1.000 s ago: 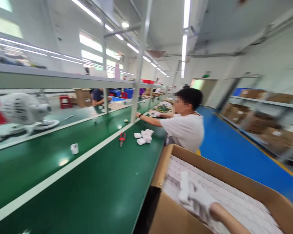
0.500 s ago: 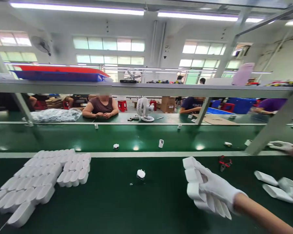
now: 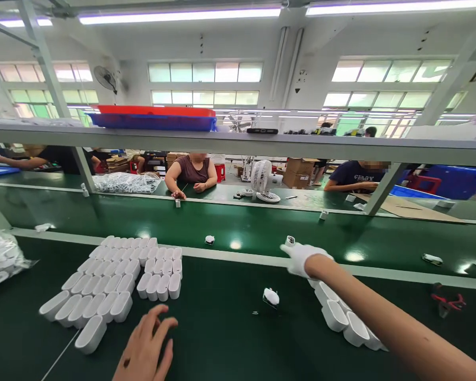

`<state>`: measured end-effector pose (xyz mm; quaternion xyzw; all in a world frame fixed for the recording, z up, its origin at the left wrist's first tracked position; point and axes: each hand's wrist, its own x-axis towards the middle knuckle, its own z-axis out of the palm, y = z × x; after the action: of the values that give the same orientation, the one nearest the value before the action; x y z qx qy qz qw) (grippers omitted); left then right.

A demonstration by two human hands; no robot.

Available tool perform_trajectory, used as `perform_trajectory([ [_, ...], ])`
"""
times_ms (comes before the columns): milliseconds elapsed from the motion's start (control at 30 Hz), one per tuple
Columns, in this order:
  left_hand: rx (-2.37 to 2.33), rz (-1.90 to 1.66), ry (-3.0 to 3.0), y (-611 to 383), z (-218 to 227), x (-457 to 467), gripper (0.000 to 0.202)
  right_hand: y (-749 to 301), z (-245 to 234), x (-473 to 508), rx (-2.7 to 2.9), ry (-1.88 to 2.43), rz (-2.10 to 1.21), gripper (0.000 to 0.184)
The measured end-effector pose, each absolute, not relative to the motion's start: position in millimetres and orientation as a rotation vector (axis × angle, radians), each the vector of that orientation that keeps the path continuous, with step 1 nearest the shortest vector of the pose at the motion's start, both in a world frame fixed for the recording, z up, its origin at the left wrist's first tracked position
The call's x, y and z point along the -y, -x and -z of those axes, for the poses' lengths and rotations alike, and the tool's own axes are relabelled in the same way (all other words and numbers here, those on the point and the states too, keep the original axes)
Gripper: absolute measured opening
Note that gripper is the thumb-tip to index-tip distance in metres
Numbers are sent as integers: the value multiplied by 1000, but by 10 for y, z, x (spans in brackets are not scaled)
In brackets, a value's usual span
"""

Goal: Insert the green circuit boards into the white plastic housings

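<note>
My right hand (image 3: 304, 257), in a white glove, reaches over the pale rail to the green belt. Its fingertips close around a small white plastic part with a dark opening (image 3: 290, 241). Beneath that forearm lies a cluster of oblong white plastic shells (image 3: 335, 316), partly hidden by the arm. My bare left hand (image 3: 147, 343) hovers low over the dark green table with fingers apart, holding nothing. Just beyond it stand rows of similar white oblong shells (image 3: 105, 280). Between my hands sits a small white-topped piece (image 3: 271, 297).
Red-handled pliers (image 3: 447, 300) lie at the right. A clear bag of white parts (image 3: 2, 256) rests at the left edge. Small white parts (image 3: 209, 240) sit along the belt. A shelf (image 3: 230, 138) spans above on slanted posts. Co-workers and a white fan (image 3: 262, 180) are across the belt.
The shells my right hand held now lie on the table, and that hand has moved forward to the small part on the belt. My left hand has come into view. The view has swung left.
</note>
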<state>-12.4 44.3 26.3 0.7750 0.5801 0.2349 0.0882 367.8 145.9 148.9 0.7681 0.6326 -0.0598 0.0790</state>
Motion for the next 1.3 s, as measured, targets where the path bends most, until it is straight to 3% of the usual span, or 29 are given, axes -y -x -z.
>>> perform_trajectory([
  [100,-1924,-782,-2655,90,-228,-767,39,-2899,-1412,-1954,-2174,-2147,262,58],
  [233,-2158,-666,-2805,-10,-54,-1073,33,-2007,-1092,-2428,-2263,-2157,308,72],
  [367,-2260,-608,-2782,-65,73,-1199,34,-1680,-919,-2622,-2315,-2173,358,45],
  [633,-1674,-616,-2411,-666,-269,-925,14,-2311,-959,-1847,-2490,-2162,507,33],
  [733,-1584,-828,-2201,-861,-260,-920,7,-2625,-822,-1158,-2445,-2224,511,26],
  [800,-1516,-987,-2057,-899,-183,-954,14,-2747,-655,-752,-2475,-2259,465,20],
  [867,-1376,-1055,-1929,-884,-93,-992,30,-2787,-457,-465,-2664,-2116,552,26],
  [933,-1224,-1036,-1855,-850,-30,-1026,43,-2763,-279,-310,-2809,-2027,548,42],
  [1100,-1109,-915,-1821,-816,-40,-1077,40,-2668,-64,-265,-2685,-2381,221,68],
  [1300,-1249,-828,-1917,-835,-116,-1026,26,-2717,40,-260,-2887,-2503,184,40],
])
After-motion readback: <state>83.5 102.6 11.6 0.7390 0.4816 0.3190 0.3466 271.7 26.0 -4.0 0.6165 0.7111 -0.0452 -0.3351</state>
